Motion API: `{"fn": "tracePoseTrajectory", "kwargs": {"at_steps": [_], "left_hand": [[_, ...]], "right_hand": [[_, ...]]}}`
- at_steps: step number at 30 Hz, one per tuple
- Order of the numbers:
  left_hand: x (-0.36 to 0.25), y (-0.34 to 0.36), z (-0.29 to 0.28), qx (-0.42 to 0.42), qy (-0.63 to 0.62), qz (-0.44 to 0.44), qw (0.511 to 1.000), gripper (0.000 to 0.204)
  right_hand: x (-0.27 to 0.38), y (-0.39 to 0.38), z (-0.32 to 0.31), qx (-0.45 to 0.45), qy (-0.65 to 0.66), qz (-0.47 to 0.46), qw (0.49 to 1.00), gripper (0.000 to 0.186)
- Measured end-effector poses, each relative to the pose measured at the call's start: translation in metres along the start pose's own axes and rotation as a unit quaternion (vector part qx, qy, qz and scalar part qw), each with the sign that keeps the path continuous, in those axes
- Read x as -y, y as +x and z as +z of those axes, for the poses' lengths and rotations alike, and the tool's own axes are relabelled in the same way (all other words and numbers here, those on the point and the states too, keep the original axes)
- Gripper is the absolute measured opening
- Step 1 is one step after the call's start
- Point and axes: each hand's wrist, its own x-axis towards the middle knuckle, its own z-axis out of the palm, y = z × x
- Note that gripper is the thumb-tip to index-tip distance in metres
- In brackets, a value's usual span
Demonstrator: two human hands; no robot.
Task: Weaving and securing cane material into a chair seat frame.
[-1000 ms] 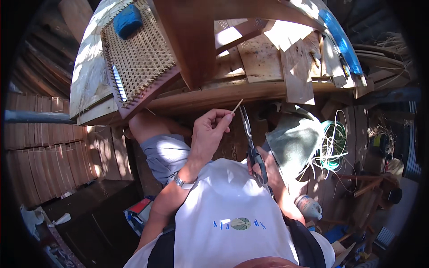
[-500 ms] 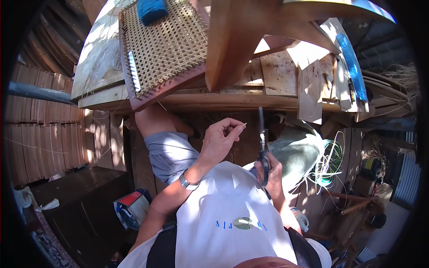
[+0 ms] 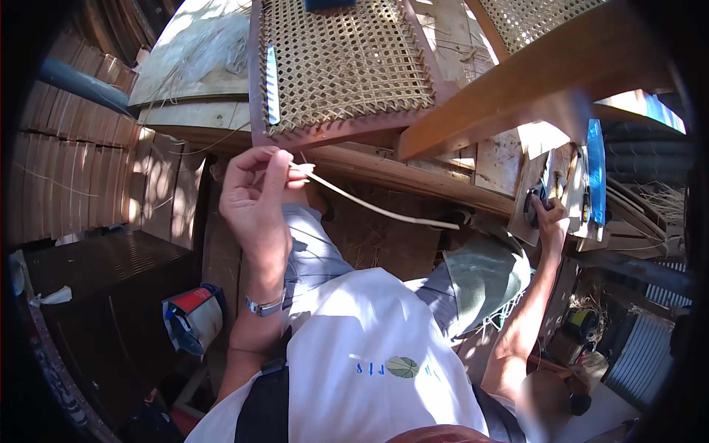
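Note:
My left hand [image 3: 258, 196] pinches one end of a thin pale cane strip [image 3: 369, 207] between thumb and fingers. The strip bows away to the right across my lap, its other end hanging free. Just beyond that hand is the near edge of a wooden frame [image 3: 347, 133] filled with woven cane mesh [image 3: 347, 66]. Out to the right, my right hand [image 3: 550, 214] is closed on dark-handled scissors [image 3: 532, 208] at the bench's front edge. Their blades are hard to make out there.
A wooden beam [image 3: 509, 88] slants over the bench [image 3: 192, 122]. A second cane panel [image 3: 532, 26] lies behind it. A blue block [image 3: 329, 4] rests on the mesh. Stacked wooden pieces [image 3: 81, 177] stand at left, near a dark cabinet [image 3: 111, 295] and a bag [image 3: 193, 317].
My right hand has carried the scissors right and away to the bench edge. My left hand has moved left toward the frame, the cane strip now showing at length. The view has shifted.

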Motion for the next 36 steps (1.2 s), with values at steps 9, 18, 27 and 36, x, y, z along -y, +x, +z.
{"fn": "tracePoseTrajectory", "kwargs": {"at_steps": [9,18,27,36], "left_hand": [[0.012,0.012,0.004,-0.006,0.043,0.053,0.998,0.012],[0.019,-0.013,-0.015,0.053,0.024,-0.011,0.998,0.018],[-0.046,-0.034,0.011,0.313,0.284,-0.029,0.906,0.032],[0.011,-0.035,0.03,0.337,0.2,-0.235,0.89,0.014]], "right_hand": [[0.187,-0.066,-0.05,0.175,0.467,0.076,0.864,0.033],[0.294,-0.068,-0.035,0.157,0.598,0.143,0.773,0.022],[0.288,-0.065,-0.037,0.205,0.547,-0.121,0.802,0.017],[0.263,-0.04,-0.073,0.342,0.408,-0.015,0.846,0.033]]}}
